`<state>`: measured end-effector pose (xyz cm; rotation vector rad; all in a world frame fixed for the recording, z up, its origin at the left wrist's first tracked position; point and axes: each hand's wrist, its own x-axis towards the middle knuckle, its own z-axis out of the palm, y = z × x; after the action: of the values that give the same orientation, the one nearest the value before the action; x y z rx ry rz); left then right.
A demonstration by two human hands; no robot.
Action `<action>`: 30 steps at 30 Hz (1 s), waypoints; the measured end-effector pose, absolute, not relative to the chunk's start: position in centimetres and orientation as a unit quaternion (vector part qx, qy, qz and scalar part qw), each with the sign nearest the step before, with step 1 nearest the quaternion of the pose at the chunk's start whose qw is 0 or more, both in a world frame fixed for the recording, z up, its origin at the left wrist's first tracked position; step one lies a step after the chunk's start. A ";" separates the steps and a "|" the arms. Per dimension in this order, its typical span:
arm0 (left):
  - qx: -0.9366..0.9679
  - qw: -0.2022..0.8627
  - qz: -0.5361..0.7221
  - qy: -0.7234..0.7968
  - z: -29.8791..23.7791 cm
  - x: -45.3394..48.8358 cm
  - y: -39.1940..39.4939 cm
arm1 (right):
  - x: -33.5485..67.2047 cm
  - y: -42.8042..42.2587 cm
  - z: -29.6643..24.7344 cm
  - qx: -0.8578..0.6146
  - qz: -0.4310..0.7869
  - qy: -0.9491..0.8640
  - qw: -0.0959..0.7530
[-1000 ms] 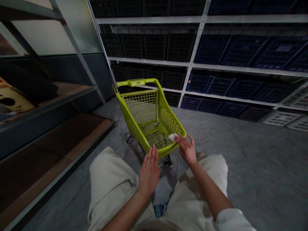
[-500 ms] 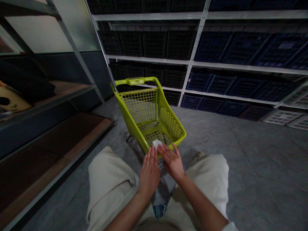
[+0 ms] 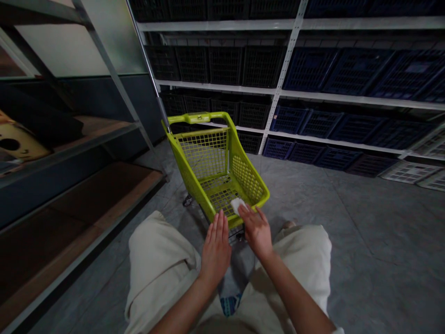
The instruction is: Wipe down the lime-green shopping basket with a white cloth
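A yellow-green plastic shopping cart (image 3: pixel 250 178) stands on the floor in front of me, its basket facing up toward my knees. Pressed under the fingers of my right hand (image 3: pixel 258 232) is a small white cloth or tissue (image 3: pixel 238 205), at the inner side of the basket's near rim. My left hand (image 3: pixel 217 248) lies against the near left part of that rim, its fingers stretched out and close together. Nothing shows in the left hand, though its palm is hidden.
A shelf unit (image 3: pixel 239 86) with several black crates (image 3: pixel 225 65) and blue crates (image 3: pixel 309 69) runs behind the cart. On the left stands a rack (image 3: pixel 104 137) with wooden boards. A metal pole (image 3: pixel 153 79) rises beside the cart's handle. Grey tiled floor (image 3: pixel 299 185) lies to the right.
My right hand has slid to the right along the near rim, away from my left hand, taking the white cloth with it. The left hand has stayed in place.
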<state>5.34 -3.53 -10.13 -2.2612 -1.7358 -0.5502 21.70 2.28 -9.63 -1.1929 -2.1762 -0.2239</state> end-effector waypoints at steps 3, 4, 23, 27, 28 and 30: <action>-0.771 0.121 -0.193 -0.595 -10.2 5.3 -3.5 | 19.1 0.6 -9.4 -0.413 -0.066 -0.851 0.317; -0.771 0.121 -0.195 -0.594 -10.2 5.3 -3.5 | 19.3 0.7 -9.4 -0.403 -0.066 -0.857 0.315; -0.772 0.122 -0.198 -0.592 -10.1 5.4 -3.4 | 18.4 0.4 -9.1 -0.427 -0.061 -0.842 0.324; -0.782 0.121 -0.188 -0.582 -9.9 4.8 -3.5 | 23.8 3.3 -9.0 -0.402 -0.085 -0.856 0.312; -0.784 0.121 -0.187 -0.580 -9.9 4.7 -3.5 | 25.7 4.4 -9.1 -0.429 -0.093 -0.842 0.313; -0.786 0.121 -0.186 -0.577 -9.8 4.6 -3.6 | 28.9 6.5 -9.4 -0.472 -0.119 -0.812 0.320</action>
<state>4.61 -3.55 -9.78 -2.2967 -1.6839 -0.5426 28.91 6.45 -9.41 -1.2413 -2.1349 -0.3117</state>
